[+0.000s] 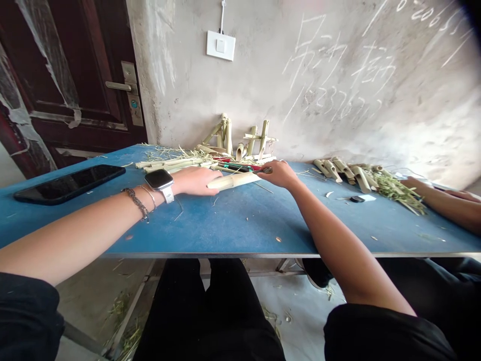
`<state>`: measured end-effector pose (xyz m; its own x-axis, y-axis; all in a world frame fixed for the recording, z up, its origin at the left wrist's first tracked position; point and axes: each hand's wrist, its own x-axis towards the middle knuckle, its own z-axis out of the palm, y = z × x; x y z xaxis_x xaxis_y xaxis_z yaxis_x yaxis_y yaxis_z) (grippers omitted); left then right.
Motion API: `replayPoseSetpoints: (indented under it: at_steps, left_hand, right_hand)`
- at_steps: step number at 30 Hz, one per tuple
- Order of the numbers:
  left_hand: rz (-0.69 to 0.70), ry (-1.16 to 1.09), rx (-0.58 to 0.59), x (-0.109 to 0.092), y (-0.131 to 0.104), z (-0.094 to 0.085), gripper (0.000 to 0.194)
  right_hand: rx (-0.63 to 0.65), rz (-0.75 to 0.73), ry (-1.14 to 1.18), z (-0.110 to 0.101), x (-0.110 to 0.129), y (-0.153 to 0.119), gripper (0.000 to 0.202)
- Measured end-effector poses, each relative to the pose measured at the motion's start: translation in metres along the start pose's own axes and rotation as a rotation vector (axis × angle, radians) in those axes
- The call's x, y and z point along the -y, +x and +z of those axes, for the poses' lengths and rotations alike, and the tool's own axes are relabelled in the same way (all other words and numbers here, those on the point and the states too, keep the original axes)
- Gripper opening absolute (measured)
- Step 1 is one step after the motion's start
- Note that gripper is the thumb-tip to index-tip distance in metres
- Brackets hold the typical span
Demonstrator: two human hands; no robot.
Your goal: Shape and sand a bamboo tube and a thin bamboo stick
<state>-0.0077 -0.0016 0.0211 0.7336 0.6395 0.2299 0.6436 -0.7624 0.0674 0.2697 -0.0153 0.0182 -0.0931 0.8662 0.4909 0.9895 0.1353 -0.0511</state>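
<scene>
Grey plaster makes up the wall (259,85) across the back, chalky writing scrawled over it, with a dark red door (101,55) off to the left. Below runs the blue tabletop (225,230), scattered with shavings, and here is where the action is! Rightward sits a heap of hollow cut stem tubes (361,180), a co-worker's hand (413,184) just beyond its shredded green strips (404,190). Over on the left, a black smartphone (71,184) lies flat. Toward the wall, upright stem pieces (228,135) stand among loose stalks.

Now the centre: one pale stem (236,181), spanning the gap between two hands, just above the near part of the litter. The left hand (196,180), smartwatch (159,179) at its wrist, grips the stem near its tapered left end, thumb against it. At the other end, the right hand (278,174) is clenched, fingers wrapped on a slim dark object (267,170), perhaps a blade, too small to name for sure. Whether those fingers also pinch the stem cannot be told.

It looks like trimming or shaping at that right end; the next move likely calls for a firm left hold and a controlled right stroke, clear of the fingers.
</scene>
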Motion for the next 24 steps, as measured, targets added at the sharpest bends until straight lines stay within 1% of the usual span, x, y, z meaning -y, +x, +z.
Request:
replayPoseSetpoints:
  at_steps: [3,5,7,10,12,14,17,21,24]
  left_hand:
    - [-0.029,0.012,-0.047,0.005,-0.001,-0.014,0.054]
    - [-0.092,-0.013,-0.153,0.008,-0.003,-0.023,0.055]
    - [-0.148,-0.050,-0.284,0.010,-0.005,-0.031,0.054]
    - [-0.132,-0.156,-0.483,0.014,-0.005,-0.042,0.050]
    - [-0.107,-0.247,-0.573,0.016,-0.003,-0.050,0.049]
    - [-0.101,-0.325,-0.620,0.016,0.002,-0.059,0.049]
    - [-0.067,-0.384,-0.645,0.008,0.014,-0.074,0.054]
    - [0.083,-0.404,-0.675,-0.010,0.040,-0.094,0.056]
    - [0.173,-0.464,-0.757,-0.022,0.065,-0.100,0.050]
  right_hand:
    - [-0.006,-0.008,0.017,-0.002,0.002,0.000,0.034]
    - [-0.015,-0.001,0.026,-0.002,0.003,0.000,0.035]
    - [-0.023,0.009,0.035,-0.002,0.005,0.000,0.035]
    - [-0.042,0.011,0.052,-0.001,0.006,0.001,0.034]
    - [-0.066,0.001,0.065,-0.001,0.006,0.002,0.034]
    - [-0.088,-0.021,0.093,-0.001,0.006,0.003,0.034]
    - [-0.106,-0.051,0.186,-0.001,0.007,0.004,0.032]
    - [-0.102,-0.020,0.358,-0.002,0.011,0.004,0.032]
    - [-0.102,-0.016,0.522,-0.009,0.014,0.004,0.032]
